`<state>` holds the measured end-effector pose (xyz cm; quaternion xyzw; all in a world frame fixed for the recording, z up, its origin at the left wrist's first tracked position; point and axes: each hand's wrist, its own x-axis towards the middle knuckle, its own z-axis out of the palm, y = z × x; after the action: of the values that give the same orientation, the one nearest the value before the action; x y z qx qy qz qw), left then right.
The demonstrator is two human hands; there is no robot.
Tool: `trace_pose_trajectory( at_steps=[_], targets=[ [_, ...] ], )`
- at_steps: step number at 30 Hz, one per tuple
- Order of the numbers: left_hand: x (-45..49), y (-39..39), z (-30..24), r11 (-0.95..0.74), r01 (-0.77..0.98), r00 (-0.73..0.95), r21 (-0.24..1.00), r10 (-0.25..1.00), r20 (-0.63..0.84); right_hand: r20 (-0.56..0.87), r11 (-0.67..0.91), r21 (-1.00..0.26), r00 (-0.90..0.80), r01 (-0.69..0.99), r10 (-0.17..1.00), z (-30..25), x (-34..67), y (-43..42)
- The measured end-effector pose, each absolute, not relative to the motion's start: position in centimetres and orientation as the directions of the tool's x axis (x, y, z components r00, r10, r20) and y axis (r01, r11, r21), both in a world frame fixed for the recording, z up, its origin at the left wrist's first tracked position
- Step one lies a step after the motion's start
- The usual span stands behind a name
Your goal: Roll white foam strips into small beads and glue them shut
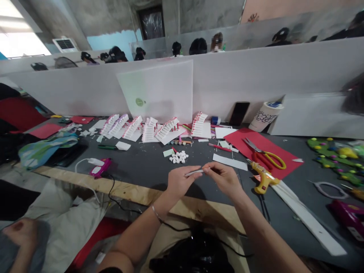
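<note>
Craft workshop with glue gun [266,179]

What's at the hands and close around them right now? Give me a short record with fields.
Left hand: the left hand holds a thin white strip
Right hand: the right hand has its fingers at the strip's right end; exact grip unclear
Just beyond: pile of small white pieces
To the right: yellow glue gun; scissors on a red sheet

the left hand [179,181] holds a white strip [194,173] whose end the right hand [226,179] pinches.
</note>
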<state>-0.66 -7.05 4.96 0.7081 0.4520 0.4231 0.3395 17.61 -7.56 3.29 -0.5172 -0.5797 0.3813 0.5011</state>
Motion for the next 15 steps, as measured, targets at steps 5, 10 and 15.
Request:
trace_pose_trajectory(
  at_steps=[5,10,15],
  targets=[
    [0.0,-5.9,4.6,-0.272,0.229,0.182,0.935,0.955,0.233,0.185,0.165,-0.959,0.069,0.23,0.98,3.2,17.4,-7.0],
    [0.0,-5.2,4.8,-0.276,0.211,0.154,0.938,0.957,0.247,0.122,0.117,-0.989,0.051,0.085,0.991,3.8,17.4,-6.0],
    [-0.6,-4.3,4.7,-0.312,0.253,0.188,0.916,0.944,0.27,0.123,0.119,-0.986,0.024,0.113,0.992,3.9,17.5,-5.2]
  ],
)
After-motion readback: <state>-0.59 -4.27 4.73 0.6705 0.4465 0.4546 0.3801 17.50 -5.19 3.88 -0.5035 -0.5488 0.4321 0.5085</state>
